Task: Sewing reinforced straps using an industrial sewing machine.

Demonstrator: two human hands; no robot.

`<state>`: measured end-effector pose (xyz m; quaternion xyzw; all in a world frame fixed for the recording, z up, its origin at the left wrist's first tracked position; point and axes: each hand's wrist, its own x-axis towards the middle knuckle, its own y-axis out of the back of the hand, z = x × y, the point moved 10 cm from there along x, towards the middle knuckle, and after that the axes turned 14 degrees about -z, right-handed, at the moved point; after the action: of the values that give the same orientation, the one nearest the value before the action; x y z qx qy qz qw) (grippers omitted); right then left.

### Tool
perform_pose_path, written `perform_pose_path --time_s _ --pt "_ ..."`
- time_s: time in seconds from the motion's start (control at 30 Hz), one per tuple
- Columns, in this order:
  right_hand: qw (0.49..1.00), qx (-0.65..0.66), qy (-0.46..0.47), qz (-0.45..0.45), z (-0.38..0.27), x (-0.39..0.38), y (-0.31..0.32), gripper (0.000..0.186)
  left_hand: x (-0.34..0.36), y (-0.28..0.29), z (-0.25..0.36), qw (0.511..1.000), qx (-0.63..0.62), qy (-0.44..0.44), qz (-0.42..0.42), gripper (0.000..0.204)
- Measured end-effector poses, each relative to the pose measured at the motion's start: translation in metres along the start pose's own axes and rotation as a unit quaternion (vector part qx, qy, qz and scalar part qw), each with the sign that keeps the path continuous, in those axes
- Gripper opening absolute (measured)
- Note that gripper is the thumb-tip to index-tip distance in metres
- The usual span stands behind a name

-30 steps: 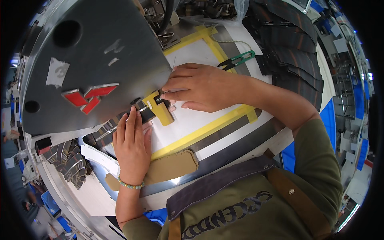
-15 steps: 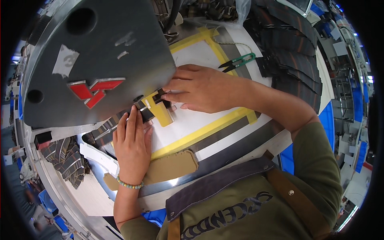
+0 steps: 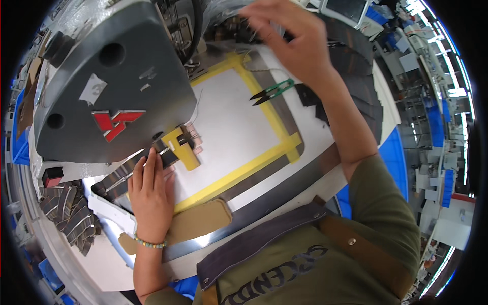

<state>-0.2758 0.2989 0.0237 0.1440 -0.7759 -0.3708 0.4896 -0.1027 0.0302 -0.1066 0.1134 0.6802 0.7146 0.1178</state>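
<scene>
My left hand (image 3: pixel 152 198) lies flat with fingers stretched out, its fingertips on a dark plaid fabric strip (image 3: pixel 118 177) beside the sewing machine head (image 3: pixel 117 81). Just past those fingertips a yellow guide piece (image 3: pixel 182 150) sits over the fabric's end, with small pinkish tabs (image 3: pixel 197 144) at its far side. Raised over the back right of the work plate, my right hand (image 3: pixel 300 43) is somewhat blurred; its fingers and thumb stand apart, with nothing visible in them. Below it lie green-handled thread snips (image 3: pixel 274 91) with dark blades.
Yellow tape (image 3: pixel 254 181) frames the white plate (image 3: pixel 229 117). A brown cardboard piece (image 3: pixel 201 219) lies along the front edge. Dark striped fabric pieces (image 3: pixel 358 96) are stacked at the right; more plaid pieces (image 3: pixel 68 211) are heaped at the left. A blue bin (image 3: pixel 394 152) shows beyond my right arm.
My right hand has left the yellow guide and moved up and away to the back right. My left hand stays on the fabric. The whole view has shifted slightly.
</scene>
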Motion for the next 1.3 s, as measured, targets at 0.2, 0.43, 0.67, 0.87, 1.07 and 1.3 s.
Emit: perform_pose_path --time_s 0.2,0.43,0.67,0.87,1.07,1.3 --pt "0.965 -0.173 -0.111 -0.162 0.037 0.005 -0.017 0.018 0.0 0.0 -0.001 1.0 -0.014 -0.005 0.02 0.051" --pt "0.918 -0.274 -0.177 -0.225 0.082 -0.014 -0.081 0.012 -0.001 0.002 0.001 0.999 -0.012 -0.018 0.048 0.048" --pt "0.965 -0.088 -0.224 -0.1 0.066 -0.015 -0.026 0.026 -0.004 0.004 -0.002 0.998 -0.034 -0.01 0.058 0.045" --pt "0.955 0.056 -0.253 -0.146 0.042 -0.042 -0.044 0.029 -0.011 0.034 0.008 0.988 -0.09 -0.038 0.119 0.04" --pt "0.828 0.425 -0.31 -0.193 0.012 -0.067 -0.093 0.047 -0.002 0.022 0.014 0.861 -0.508 -0.017 -0.007 0.036" --pt "0.721 0.565 -0.279 -0.286 -0.093 -0.077 -0.137 0.042 0.023 -0.019 0.027 0.662 -0.746 0.044 -0.064 0.034"
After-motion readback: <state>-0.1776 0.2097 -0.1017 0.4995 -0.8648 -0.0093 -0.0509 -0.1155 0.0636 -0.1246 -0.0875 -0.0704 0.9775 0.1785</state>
